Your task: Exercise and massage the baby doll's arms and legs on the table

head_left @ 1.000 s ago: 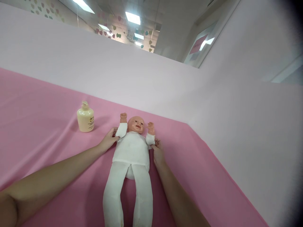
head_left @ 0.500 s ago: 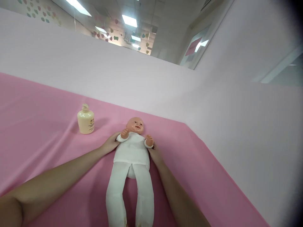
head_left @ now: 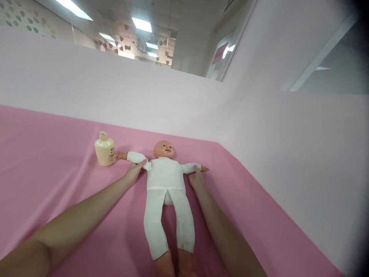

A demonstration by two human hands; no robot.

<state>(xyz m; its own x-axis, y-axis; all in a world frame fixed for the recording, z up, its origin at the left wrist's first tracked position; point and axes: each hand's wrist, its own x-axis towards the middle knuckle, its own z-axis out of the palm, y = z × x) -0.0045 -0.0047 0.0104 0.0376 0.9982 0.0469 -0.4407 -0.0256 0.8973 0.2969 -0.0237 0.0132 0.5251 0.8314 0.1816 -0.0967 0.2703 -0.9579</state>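
Note:
A baby doll [head_left: 165,175] in a white long-sleeved top and white trousers lies on its back on the pink sheet [head_left: 95,227], both arms stretched out sideways. My left hand [head_left: 134,172] grips the doll's arm on the left side near the shoulder, thumb along the sleeve and the other fingers mostly hidden below. Over on the right side, my right hand [head_left: 197,179] is closed round the doll's other sleeve close to the wrist. A cream pump bottle [head_left: 104,151] stands upright just beyond the doll's outstretched left-side hand, which is at or very near it.
A white wall or panel [head_left: 115,88] rises behind the pink surface and along its right side. Above it a window [head_left: 152,34] shows ceiling lights and heart-shaped stickers.
The doll's arms have gone from bent up at its chest to spread out sideways, with my hands on them. My right hand has shifted slightly outward. The camera view has turned a little.

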